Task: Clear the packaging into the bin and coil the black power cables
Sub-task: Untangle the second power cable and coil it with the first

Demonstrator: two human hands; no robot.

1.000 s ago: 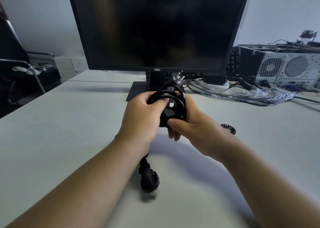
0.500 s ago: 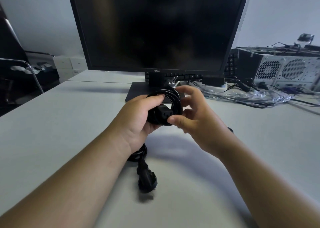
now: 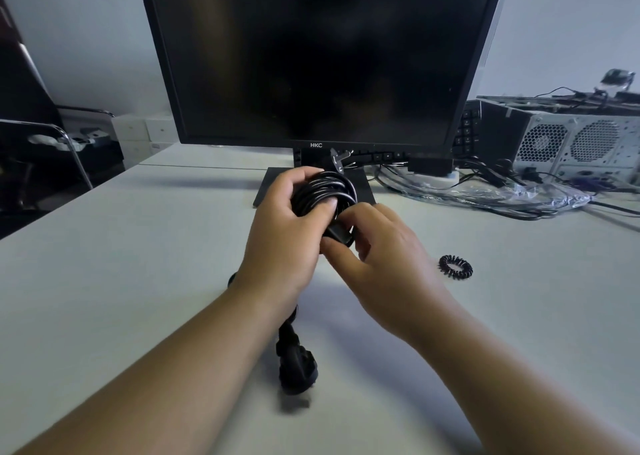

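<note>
The coiled power cable (image 3: 327, 191) was held above the surface (image 3: 138, 246), just in front of the HKC monitor (image 3: 318, 56) and over its stand base (image 3: 263, 191). The left hand (image 3: 287, 233) wrapped the loops, its fingers (image 3: 325, 207) closed round the bundle, thumb pressing across the strands. The right hand (image 3: 377, 246) pinched the connector end (image 3: 337, 234) at the coil's lower edge, fingers narrowed on it.

The cable looked glossy, rubber-sheathed and springy: light enough for one hand, but probably inclined to unwind if the grip slackened, and a little slippery. The best hold seemed to be across all loops at once, as the left hand had them, with the stiff moulded connector as the handle for tucking the tail through.

A second plug (image 3: 298, 368) lay on the surface nearer the person than the monitor, under the left forearm; its lead ran up toward the wrist, though whether it belonged to the same cable could not be told. A small spiral hair tie (image 3: 455, 267) lay to the right of the monitor's base, well apart from the hands.

Open room lay to the monitor's left and in front. To its right sat clear plastic packaging (image 3: 519, 193) tangled with cables, and a computer case (image 3: 571, 146) beyond. No bin was in view.
</note>
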